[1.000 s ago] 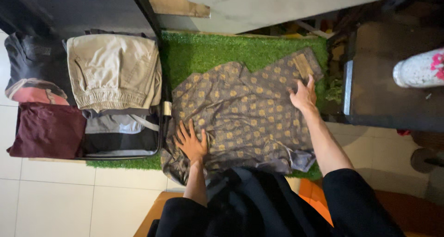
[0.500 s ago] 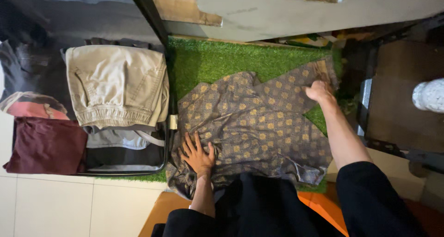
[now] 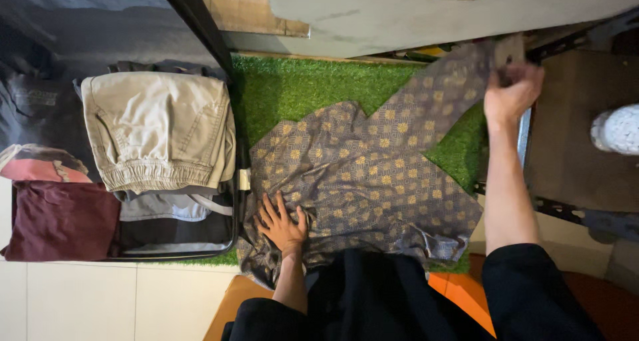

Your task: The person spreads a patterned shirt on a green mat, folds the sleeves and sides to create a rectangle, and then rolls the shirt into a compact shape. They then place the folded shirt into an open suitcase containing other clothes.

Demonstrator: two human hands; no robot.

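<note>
White floor tiles [image 3: 73, 301] surround a green turf mat [image 3: 299, 88]. On the mat lies a grey patterned shirt [image 3: 359, 174]. Left of the shirt sits an open suitcase [image 3: 173, 234] holding beige trousers [image 3: 160, 128]. The left hand [image 3: 281, 224] presses flat, fingers spread, on the shirt's near left edge; the right hand [image 3: 511, 93] pinches and lifts its far right corner.

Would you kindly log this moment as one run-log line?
left hand: flat on grey gold-patterned shirt | right hand: lifting shirt's far corner | under: green artificial-grass mat | beside: open suitcase, folded beige trousers
</note>
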